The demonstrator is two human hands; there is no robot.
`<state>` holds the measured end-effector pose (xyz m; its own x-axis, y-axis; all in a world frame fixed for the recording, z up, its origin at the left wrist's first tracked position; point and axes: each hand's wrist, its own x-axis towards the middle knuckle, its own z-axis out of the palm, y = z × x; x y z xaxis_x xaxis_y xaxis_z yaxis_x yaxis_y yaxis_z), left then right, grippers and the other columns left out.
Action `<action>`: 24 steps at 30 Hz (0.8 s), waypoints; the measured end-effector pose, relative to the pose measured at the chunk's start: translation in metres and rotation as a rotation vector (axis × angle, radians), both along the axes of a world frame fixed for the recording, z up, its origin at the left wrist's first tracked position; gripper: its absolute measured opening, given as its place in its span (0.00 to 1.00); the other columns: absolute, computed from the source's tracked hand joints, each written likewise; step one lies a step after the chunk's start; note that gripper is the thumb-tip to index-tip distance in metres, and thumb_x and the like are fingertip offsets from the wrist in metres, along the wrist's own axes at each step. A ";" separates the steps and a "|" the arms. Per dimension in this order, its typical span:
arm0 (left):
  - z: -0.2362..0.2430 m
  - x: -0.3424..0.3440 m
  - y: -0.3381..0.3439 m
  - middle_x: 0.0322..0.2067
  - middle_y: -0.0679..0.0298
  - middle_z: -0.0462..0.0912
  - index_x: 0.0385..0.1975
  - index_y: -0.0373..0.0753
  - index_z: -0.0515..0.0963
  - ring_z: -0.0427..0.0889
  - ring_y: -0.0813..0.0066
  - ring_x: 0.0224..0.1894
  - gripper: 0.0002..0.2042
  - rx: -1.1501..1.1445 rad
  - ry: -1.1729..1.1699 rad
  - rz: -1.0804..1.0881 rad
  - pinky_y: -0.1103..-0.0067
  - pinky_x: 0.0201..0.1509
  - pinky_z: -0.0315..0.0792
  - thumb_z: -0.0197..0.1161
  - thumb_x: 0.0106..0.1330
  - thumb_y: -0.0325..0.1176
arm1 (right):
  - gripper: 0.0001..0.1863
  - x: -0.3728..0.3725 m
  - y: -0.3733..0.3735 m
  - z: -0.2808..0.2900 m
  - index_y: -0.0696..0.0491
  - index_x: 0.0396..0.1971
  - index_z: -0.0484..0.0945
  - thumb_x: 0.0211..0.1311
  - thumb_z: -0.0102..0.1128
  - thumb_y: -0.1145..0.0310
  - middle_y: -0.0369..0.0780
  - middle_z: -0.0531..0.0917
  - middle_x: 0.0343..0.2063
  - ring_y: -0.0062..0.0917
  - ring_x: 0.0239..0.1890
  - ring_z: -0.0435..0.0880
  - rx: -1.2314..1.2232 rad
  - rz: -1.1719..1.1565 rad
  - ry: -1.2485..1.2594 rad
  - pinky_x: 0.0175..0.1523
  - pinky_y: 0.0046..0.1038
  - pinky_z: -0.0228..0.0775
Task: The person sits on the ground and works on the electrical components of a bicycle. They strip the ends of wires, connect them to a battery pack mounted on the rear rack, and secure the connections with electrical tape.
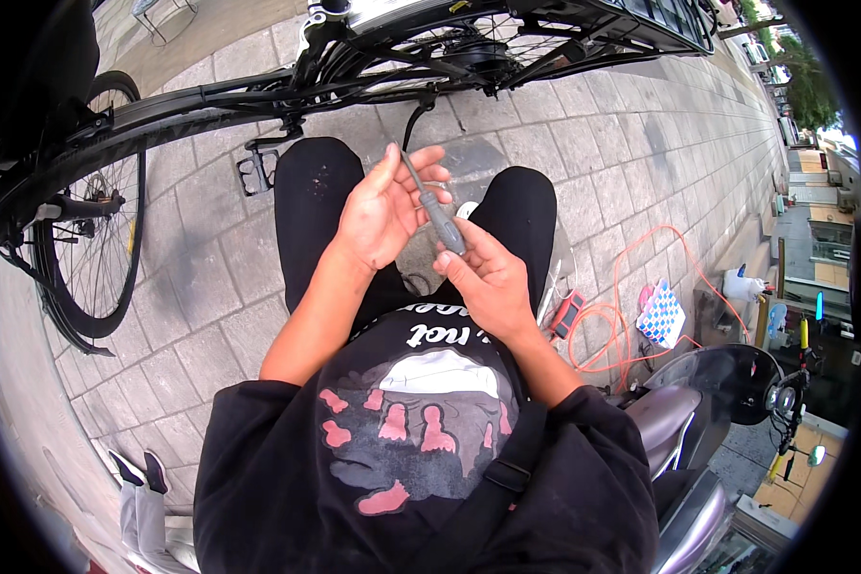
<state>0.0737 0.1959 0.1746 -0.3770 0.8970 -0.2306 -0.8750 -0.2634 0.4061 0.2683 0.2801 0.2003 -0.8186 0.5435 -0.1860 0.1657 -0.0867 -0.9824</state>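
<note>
A screwdriver [442, 226] with a grey handle and thin shaft is held slantwise above my lap. My right hand [493, 277] pinches the butt end of its handle between thumb and fingers. Around the shaft, my left hand [378, 215] is turned palm up, its thumb raised and its fingers loosely curled and apart. The shaft passes in front of those fingers, with its tip near the thumb; whether it touches them I cannot tell. Beyond my knees stands a black bicycle [201, 100], with a pedal [256, 170] close to my left knee.
Grey paving [201, 258] lies around me. An orange cable [622, 277] loops on the ground at right, near a red and black object [566, 314] and a blue-checked item [661, 316]. A scooter [679, 430] stands close on my right. Another person's legs [143, 512] are at lower left.
</note>
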 end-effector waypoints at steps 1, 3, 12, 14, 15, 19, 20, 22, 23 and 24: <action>0.000 0.000 -0.001 0.49 0.62 0.87 0.68 0.35 0.76 0.87 0.64 0.47 0.31 0.006 -0.003 0.001 0.70 0.52 0.79 0.45 0.86 0.58 | 0.30 -0.001 0.000 0.000 0.66 0.71 0.73 0.75 0.71 0.72 0.34 0.85 0.37 0.10 0.34 0.79 -0.018 0.000 0.002 0.38 0.18 0.73; 0.000 -0.003 -0.001 0.49 0.61 0.87 0.69 0.35 0.75 0.86 0.64 0.47 0.32 0.017 -0.007 -0.001 0.70 0.52 0.79 0.44 0.86 0.59 | 0.30 -0.004 0.000 -0.002 0.66 0.71 0.73 0.75 0.70 0.72 0.34 0.85 0.36 0.10 0.33 0.78 -0.034 -0.001 0.004 0.36 0.17 0.71; 0.009 -0.004 -0.006 0.55 0.54 0.86 0.71 0.35 0.72 0.85 0.56 0.57 0.31 0.099 -0.041 0.034 0.65 0.58 0.79 0.40 0.88 0.57 | 0.28 -0.014 0.001 0.009 0.64 0.75 0.68 0.80 0.61 0.77 0.43 0.84 0.57 0.22 0.53 0.86 -0.103 0.057 -0.024 0.57 0.27 0.83; 0.010 -0.004 -0.008 0.58 0.51 0.85 0.74 0.36 0.68 0.85 0.54 0.59 0.29 0.135 -0.022 0.039 0.63 0.59 0.79 0.41 0.88 0.54 | 0.28 -0.014 0.002 0.008 0.63 0.75 0.68 0.81 0.61 0.75 0.44 0.86 0.55 0.22 0.50 0.88 -0.123 0.057 -0.035 0.56 0.27 0.83; 0.011 -0.003 -0.008 0.58 0.51 0.85 0.75 0.37 0.66 0.85 0.54 0.59 0.28 0.106 0.034 0.056 0.62 0.60 0.79 0.42 0.88 0.52 | 0.28 -0.014 0.002 0.008 0.63 0.75 0.68 0.81 0.61 0.75 0.44 0.86 0.55 0.23 0.49 0.88 -0.126 0.049 -0.031 0.55 0.27 0.83; 0.009 0.000 -0.008 0.58 0.49 0.86 0.77 0.42 0.61 0.88 0.52 0.57 0.25 0.083 0.131 0.097 0.60 0.62 0.81 0.50 0.88 0.44 | 0.28 -0.016 -0.001 0.006 0.64 0.75 0.68 0.80 0.61 0.75 0.45 0.87 0.53 0.23 0.48 0.89 -0.140 0.027 -0.027 0.55 0.28 0.84; 0.010 0.002 -0.008 0.57 0.49 0.86 0.77 0.43 0.62 0.88 0.52 0.57 0.24 0.085 0.147 0.099 0.60 0.62 0.81 0.51 0.87 0.44 | 0.28 -0.015 0.000 0.005 0.64 0.75 0.68 0.80 0.61 0.75 0.45 0.87 0.53 0.23 0.48 0.89 -0.138 0.027 -0.026 0.55 0.28 0.84; 0.015 0.004 -0.010 0.56 0.50 0.86 0.74 0.43 0.63 0.90 0.54 0.53 0.23 0.073 0.167 0.112 0.59 0.62 0.83 0.53 0.87 0.44 | 0.28 -0.016 -0.001 0.001 0.64 0.74 0.69 0.80 0.62 0.75 0.45 0.87 0.53 0.24 0.49 0.89 -0.144 0.029 -0.019 0.56 0.27 0.84; 0.014 0.004 -0.009 0.55 0.51 0.87 0.74 0.43 0.63 0.91 0.54 0.52 0.23 0.065 0.184 0.113 0.59 0.62 0.83 0.53 0.87 0.44 | 0.28 -0.016 0.000 0.001 0.64 0.74 0.69 0.80 0.61 0.75 0.44 0.87 0.53 0.24 0.49 0.89 -0.131 0.037 -0.019 0.56 0.27 0.84; 0.010 0.003 -0.009 0.55 0.51 0.87 0.74 0.43 0.64 0.91 0.55 0.51 0.23 0.055 0.202 0.113 0.59 0.62 0.83 0.53 0.86 0.45 | 0.28 -0.017 0.001 -0.001 0.64 0.75 0.69 0.80 0.61 0.75 0.44 0.86 0.53 0.24 0.49 0.89 -0.121 0.055 -0.030 0.56 0.27 0.84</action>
